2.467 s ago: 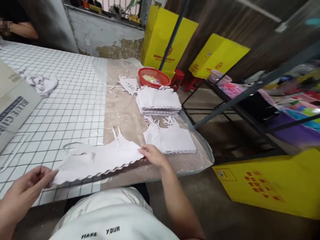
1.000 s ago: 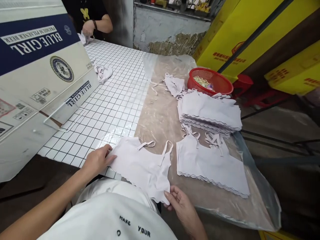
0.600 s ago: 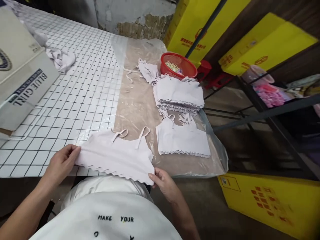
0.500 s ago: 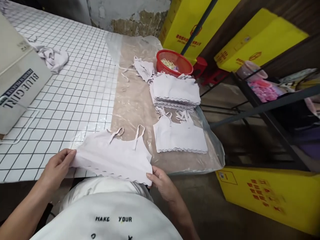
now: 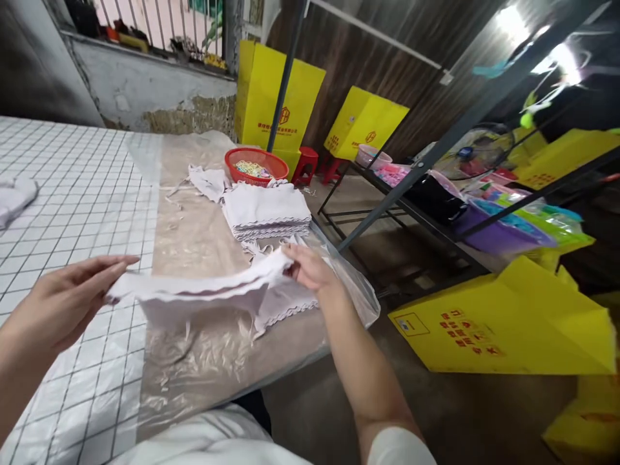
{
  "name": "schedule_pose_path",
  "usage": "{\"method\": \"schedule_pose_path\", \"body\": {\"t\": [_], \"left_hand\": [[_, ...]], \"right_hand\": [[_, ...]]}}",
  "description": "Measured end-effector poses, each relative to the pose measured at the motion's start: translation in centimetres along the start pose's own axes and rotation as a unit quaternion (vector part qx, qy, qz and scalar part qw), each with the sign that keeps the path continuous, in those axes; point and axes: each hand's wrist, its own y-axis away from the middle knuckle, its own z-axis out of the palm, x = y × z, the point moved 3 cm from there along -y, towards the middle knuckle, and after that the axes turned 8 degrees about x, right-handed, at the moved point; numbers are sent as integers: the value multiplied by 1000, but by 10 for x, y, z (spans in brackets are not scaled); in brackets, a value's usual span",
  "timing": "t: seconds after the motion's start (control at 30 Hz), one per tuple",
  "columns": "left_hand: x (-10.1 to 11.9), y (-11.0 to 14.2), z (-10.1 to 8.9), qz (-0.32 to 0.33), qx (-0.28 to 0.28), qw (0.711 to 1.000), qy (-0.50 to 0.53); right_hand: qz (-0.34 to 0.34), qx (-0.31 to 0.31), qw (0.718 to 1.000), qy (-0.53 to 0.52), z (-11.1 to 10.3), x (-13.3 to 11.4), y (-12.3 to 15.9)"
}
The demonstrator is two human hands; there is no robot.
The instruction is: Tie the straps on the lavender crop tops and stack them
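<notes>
A pale lilac camisole top (image 5: 203,289) is stretched between my two hands above the table, its scalloped hem uppermost and its body hanging down. My left hand (image 5: 72,294) pinches one end over the checked cloth. The other end is gripped by my right hand (image 5: 309,266), which is over a small pile of similar camisoles (image 5: 288,294) and partly hides it. Behind that lies a taller stack of folded camisoles (image 5: 268,210), with a loose camisole (image 5: 208,182) beside it.
A red basket (image 5: 256,165) holding small colourful pieces stands behind the stack. Clear plastic sheet (image 5: 194,239) covers brown material on the table. To the right are a dark metal rack (image 5: 387,194) and yellow boxes (image 5: 504,323). Crumpled fabric (image 5: 17,199) lies at far left.
The camisole has been lifted off the table and turned hem up, with its body hanging. Both hands rose and moved forward, the right one over the small pile. My view swung up and right.
</notes>
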Motion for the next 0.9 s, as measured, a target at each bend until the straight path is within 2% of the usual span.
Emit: {"method": "schedule_pose_path", "body": {"t": [0.07,0.13,0.2,0.23,0.27,0.33,0.5,0.57,0.6,0.67,0.83,0.9], "left_hand": [[35,-18,39,-3,-24,997,73],[68,-29,75,27,-23,991,133],[88,-32,108,63,-22,985,160],[92,-32,123,73,-32,983,164],[90,-30,138,76,-50,982,164],[71,-22,163,58,-100,982,151],[-11,-1,203,-72,-213,972,64],[-23,0,213,-100,-232,966,51],[-20,-3,219,-101,-235,965,54],[0,-14,231,-78,-233,966,76],[86,-52,263,14,-183,973,137],[109,-61,270,31,-169,975,144]], "right_hand": [[-48,45,998,-10,-9,-42,-32],[-86,85,992,-25,-21,-78,-54],[-112,117,986,-38,-38,-104,-69],[-116,136,983,-40,-48,-110,-75],[-112,155,981,-37,-60,-112,-78],[-84,196,977,-23,-85,-102,-82],[32,255,966,26,-143,-36,-76],[65,269,960,37,-158,-21,-75],[71,274,958,38,-163,-20,-76],[62,279,958,31,-168,-30,-84],[-19,290,957,-1,-162,-96,-117],[-44,297,954,-5,-160,-115,-127]]}}
